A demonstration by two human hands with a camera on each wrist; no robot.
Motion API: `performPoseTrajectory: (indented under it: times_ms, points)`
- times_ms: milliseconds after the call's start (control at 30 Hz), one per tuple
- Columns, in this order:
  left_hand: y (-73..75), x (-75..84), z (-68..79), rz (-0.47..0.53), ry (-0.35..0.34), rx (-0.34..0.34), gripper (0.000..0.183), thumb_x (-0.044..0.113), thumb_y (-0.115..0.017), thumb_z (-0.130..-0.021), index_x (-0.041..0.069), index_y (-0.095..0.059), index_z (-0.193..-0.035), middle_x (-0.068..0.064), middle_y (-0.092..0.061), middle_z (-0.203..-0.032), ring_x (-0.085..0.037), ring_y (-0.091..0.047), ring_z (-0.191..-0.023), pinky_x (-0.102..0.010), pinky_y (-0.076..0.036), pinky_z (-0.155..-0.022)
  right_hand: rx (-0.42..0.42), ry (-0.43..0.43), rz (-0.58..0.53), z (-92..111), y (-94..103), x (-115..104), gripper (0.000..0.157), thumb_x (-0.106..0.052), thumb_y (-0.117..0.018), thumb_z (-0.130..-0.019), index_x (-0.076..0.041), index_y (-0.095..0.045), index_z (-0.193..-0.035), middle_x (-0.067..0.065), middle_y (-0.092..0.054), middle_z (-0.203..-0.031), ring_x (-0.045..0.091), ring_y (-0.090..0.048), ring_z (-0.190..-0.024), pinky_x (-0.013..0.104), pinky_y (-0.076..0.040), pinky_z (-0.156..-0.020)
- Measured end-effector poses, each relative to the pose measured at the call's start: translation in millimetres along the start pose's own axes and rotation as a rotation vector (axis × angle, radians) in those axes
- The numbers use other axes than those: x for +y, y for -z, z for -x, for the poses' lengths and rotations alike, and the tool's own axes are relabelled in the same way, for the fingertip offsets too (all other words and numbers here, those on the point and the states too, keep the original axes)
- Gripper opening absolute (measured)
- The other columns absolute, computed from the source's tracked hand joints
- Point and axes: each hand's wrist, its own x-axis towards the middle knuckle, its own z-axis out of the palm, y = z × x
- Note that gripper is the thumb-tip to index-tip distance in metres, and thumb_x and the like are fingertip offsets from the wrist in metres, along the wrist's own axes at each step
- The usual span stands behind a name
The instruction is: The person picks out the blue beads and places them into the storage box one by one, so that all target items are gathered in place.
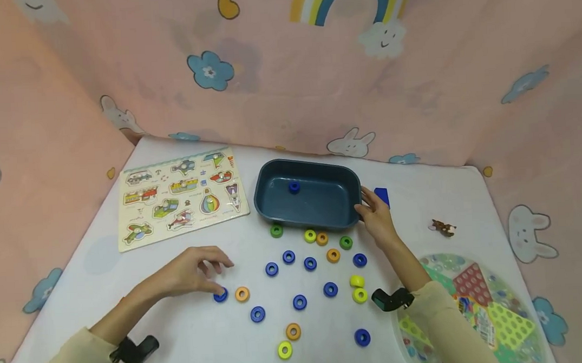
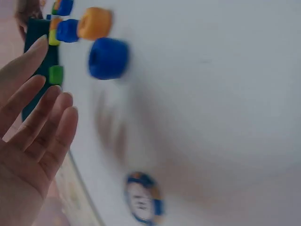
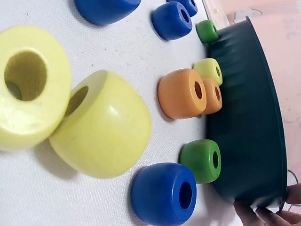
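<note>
My right hand [image 1: 378, 221] holds the right end of a dark teal plastic tub [image 1: 308, 218], thumb over the rim and fingers along the outer wall. Inside the tub lies one blue bead [image 1: 294, 187]. My left hand [image 1: 190, 270] hovers at the left of the scattered beads, fingers loosely bent. Its thumb overlaps a blue bead [image 1: 220, 295] in the head view; the left wrist view shows that blue bead [image 2: 109, 58] apart from the fingers. Beside it lies an orange bead [image 1: 242, 294]. Two yellow beads [image 3: 101, 125] lie close together near my right wrist.
Several blue, green, orange and yellow beads lie in front of the tub. A wooden picture puzzle [image 1: 182, 200] is at the back left. Right of the tub are a blue block [image 1: 382, 196] and a small brown figure [image 1: 443, 228]. A round patterned package [image 1: 514, 323] lies under my right forearm.
</note>
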Motion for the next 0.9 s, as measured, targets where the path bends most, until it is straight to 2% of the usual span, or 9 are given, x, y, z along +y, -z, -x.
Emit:
performPoseTrajectory:
  times_ms: [100, 167, 300, 433, 567, 667, 767, 900]
  points:
    - [-12.2, -11.6, 17.1, 0.008, 0.006, -0.020, 0.043, 0.016, -0.084, -0.065, 0.013, -0.068, -0.104, 0.001, -0.060, -0.092, -0.020, -0.054, -0.080, -0.029, -0.048, -0.066, 0.003, -0.010, -0.011, 1, 1.9, 0, 0.056, -0.004, -0.044, -0.096, -0.011, -0.023, -0.147, 0.013, -0.028, -0.147, 0.027, -0.035, -0.129, 0.038, -0.037, -0.097]
    - [-20.0, -17.9, 24.5, 0.004, -0.007, -0.009, 0.041, 0.014, -0.084, -0.065, 0.013, -0.068, -0.103, 0.003, -0.060, -0.091, -0.018, -0.053, -0.078, -0.028, -0.048, -0.064, 0.001, -0.011, -0.019, 1, 1.9, 0, 0.055, -0.004, -0.045, -0.096, -0.011, -0.023, -0.147, 0.012, -0.028, -0.147, 0.026, -0.036, -0.128, 0.037, -0.037, -0.097]
    - [-33.4, -26.9, 30.8, 0.004, -0.052, 0.075, 0.037, 0.006, -0.082, -0.066, 0.011, -0.069, -0.100, 0.003, -0.060, -0.090, -0.016, -0.053, -0.074, -0.027, -0.048, -0.059, -0.010, 0.005, -0.032, -1, 0.9, 0, 0.055, -0.003, -0.045, -0.096, -0.010, -0.024, -0.146, 0.013, -0.029, -0.147, 0.026, -0.037, -0.127, 0.037, -0.037, -0.097]
    - [-38.6, -28.7, 31.8, 0.005, -0.048, 0.131, 0.035, 0.003, -0.081, -0.066, 0.011, -0.069, -0.098, 0.004, -0.061, -0.090, -0.016, -0.054, -0.073, -0.026, -0.049, -0.057, -0.004, 0.008, -0.027, -1, 0.7, 0, 0.055, -0.003, -0.046, -0.096, -0.010, -0.025, -0.146, 0.013, -0.031, -0.146, 0.026, -0.039, -0.126, 0.037, -0.038, -0.096]
    - [-33.4, -25.1, 30.6, -0.013, -0.021, 0.139, 0.034, 0.006, -0.082, -0.066, 0.014, -0.069, -0.097, 0.007, -0.061, -0.088, -0.016, -0.055, -0.074, -0.027, -0.048, -0.060, -0.002, 0.011, -0.023, -1, 1.4, 1, 0.054, -0.004, -0.046, -0.096, -0.010, -0.026, -0.146, 0.012, -0.031, -0.146, 0.027, -0.039, -0.126, 0.037, -0.038, -0.096]
    - [-24.9, -20.6, 23.7, -0.042, -0.022, 0.142, 0.032, 0.009, -0.082, -0.068, 0.015, -0.068, -0.096, 0.009, -0.061, -0.088, -0.015, -0.055, -0.075, -0.027, -0.047, -0.064, -0.006, 0.011, -0.022, 0, 2.5, 1, 0.054, -0.004, -0.046, -0.096, -0.011, -0.025, -0.146, 0.012, -0.030, -0.146, 0.027, -0.039, -0.126, 0.037, -0.038, -0.096]
    - [-12.6, -12.7, 10.2, -0.067, -0.024, 0.134, 0.030, 0.013, -0.082, -0.069, 0.017, -0.069, -0.096, 0.011, -0.061, -0.088, -0.014, -0.054, -0.076, -0.026, -0.046, -0.067, -0.007, 0.009, -0.019, 0, 3.0, 1, 0.055, -0.004, -0.046, -0.096, -0.011, -0.026, -0.146, 0.012, -0.030, -0.146, 0.027, -0.039, -0.126, 0.037, -0.038, -0.096]
    - [8.1, 4.4, -16.1, -0.070, -0.049, 0.089, 0.031, 0.017, -0.082, -0.070, 0.016, -0.069, -0.098, 0.009, -0.063, -0.086, -0.014, -0.056, -0.076, -0.027, -0.047, -0.068, -0.010, 0.014, -0.028, -2, 1.2, 1, 0.054, -0.004, -0.046, -0.096, -0.011, -0.027, -0.145, 0.012, -0.032, -0.145, 0.027, -0.041, -0.125, 0.038, -0.038, -0.096]
